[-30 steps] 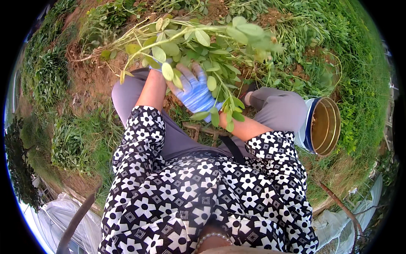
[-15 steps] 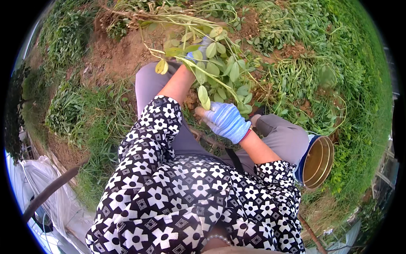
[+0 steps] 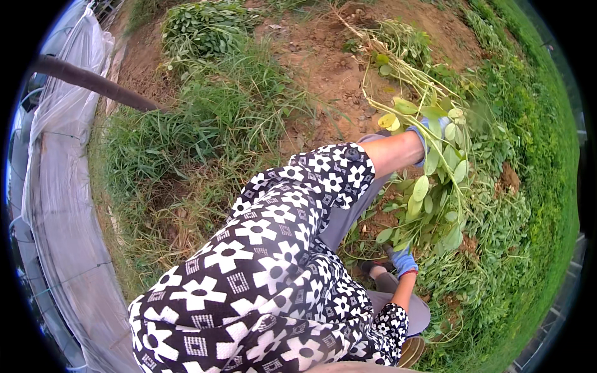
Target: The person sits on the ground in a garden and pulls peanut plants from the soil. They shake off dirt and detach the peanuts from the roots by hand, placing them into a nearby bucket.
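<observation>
My left hand, in a blue glove, is closed around the stems of an uprooted leafy bunch that looks like peanut plants. Its pale stems and roots stretch toward the far side, while green and some yellow leaves hang down at the near end. Leaves cover part of the left fingers. My right hand, in a blue and white glove with a red cuff, is lower down, close beside the hanging leaves. Foliage hides its fingertips, so its grip does not show.
A bucket with a golden-brown inside stands by my right knee, partly hidden. Pulled plants lie along the right, and another leafy heap lies far left. Grass, a dark pole and plastic sheeting are on the left.
The view has swung left, so hands and plants appear farther right. My left hand still holds the bunch. My right hand has moved farther from the left one, lower beside the leaves.
</observation>
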Demonstrator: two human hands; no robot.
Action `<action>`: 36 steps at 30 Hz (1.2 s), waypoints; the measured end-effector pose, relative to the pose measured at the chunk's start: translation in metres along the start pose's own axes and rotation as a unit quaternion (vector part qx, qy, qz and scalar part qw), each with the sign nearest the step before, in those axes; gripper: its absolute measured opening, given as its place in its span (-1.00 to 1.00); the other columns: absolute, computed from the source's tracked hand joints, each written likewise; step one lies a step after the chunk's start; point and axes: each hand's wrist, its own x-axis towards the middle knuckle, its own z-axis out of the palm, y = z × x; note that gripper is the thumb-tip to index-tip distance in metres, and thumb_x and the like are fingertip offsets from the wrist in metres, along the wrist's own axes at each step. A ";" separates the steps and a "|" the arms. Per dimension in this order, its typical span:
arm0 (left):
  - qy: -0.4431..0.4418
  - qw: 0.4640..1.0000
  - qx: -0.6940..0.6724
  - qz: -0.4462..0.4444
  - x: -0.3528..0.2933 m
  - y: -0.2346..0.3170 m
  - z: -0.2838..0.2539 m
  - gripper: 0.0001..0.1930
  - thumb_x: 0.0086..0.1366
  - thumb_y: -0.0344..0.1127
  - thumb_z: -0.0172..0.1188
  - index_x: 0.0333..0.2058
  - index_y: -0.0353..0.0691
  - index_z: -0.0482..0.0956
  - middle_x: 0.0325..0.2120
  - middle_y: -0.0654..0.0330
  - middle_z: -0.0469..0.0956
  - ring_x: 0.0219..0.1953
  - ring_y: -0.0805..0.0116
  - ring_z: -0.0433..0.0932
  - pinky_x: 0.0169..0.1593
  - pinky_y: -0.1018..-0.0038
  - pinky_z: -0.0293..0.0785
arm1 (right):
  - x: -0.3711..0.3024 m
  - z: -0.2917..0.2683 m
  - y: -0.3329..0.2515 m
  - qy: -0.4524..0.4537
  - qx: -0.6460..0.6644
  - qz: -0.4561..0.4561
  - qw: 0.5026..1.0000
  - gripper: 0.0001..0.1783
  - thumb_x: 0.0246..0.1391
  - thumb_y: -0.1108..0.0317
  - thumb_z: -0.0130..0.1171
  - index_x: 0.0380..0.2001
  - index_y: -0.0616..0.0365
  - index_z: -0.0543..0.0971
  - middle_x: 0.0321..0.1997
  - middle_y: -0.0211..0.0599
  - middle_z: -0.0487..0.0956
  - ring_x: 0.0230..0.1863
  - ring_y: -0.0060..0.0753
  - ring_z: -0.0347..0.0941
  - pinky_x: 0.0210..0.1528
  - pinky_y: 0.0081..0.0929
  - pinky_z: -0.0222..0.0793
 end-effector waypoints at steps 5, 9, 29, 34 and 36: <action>0.082 0.992 -0.013 0.100 -0.078 0.101 -0.054 -0.52 0.30 -0.17 -0.13 0.11 -0.25 0.06 0.00 -0.01 0.32 0.04 0.09 0.32 0.09 0.17 0.29 | 0.024 -0.025 -0.039 -0.089 0.336 0.215 0.912 -0.68 -0.04 0.29 0.14 -0.20 0.21 0.54 -0.31 -0.24 0.58 -0.33 -0.46 0.44 -0.22 -0.55 0.33; 0.219 0.946 -0.012 0.238 -0.169 0.238 -0.131 -0.51 0.31 -0.18 -0.14 0.14 -0.26 0.03 0.02 -0.02 0.31 0.06 0.07 0.31 0.10 0.16 0.29 | 0.025 -0.022 -0.036 -0.021 0.289 0.220 0.932 -0.70 -0.01 0.29 0.08 -0.20 0.17 0.55 -0.35 -0.19 0.58 -0.32 -0.45 0.46 -0.22 -0.52 0.34; 0.242 0.826 0.469 0.198 -0.068 0.117 -0.083 -0.74 0.28 -0.35 -0.04 -0.10 -0.35 0.39 -0.20 0.03 0.51 -0.15 0.23 0.51 -0.01 0.38 0.44 | 0.055 0.036 -0.107 -0.094 0.294 0.210 0.928 -0.66 -0.02 0.23 -0.03 -0.17 0.10 0.51 -0.16 -0.09 0.53 -0.13 -0.03 0.44 -0.07 -0.24 0.33; -0.011 0.832 0.516 0.203 0.006 0.037 0.056 -0.72 0.28 -0.35 -0.04 -0.08 -0.37 0.40 -0.21 0.05 0.52 -0.13 0.31 0.50 0.02 0.47 0.40 | 0.037 0.099 -0.093 -0.143 0.336 0.254 0.896 -0.71 -0.12 0.30 0.04 -0.31 0.19 0.58 -0.13 -0.06 0.51 -0.13 -0.07 0.47 -0.13 -0.27 0.38; -0.059 0.829 0.527 0.178 0.016 0.004 0.086 -0.74 0.28 -0.29 -0.04 -0.13 -0.32 0.42 -0.31 0.11 0.52 -0.23 0.34 0.50 -0.08 0.49 0.42 | 0.035 0.096 -0.075 -0.046 0.349 0.334 0.874 -0.68 -0.11 0.29 0.04 -0.24 0.15 0.55 -0.16 -0.08 0.53 -0.14 -0.05 0.46 -0.13 -0.27 0.39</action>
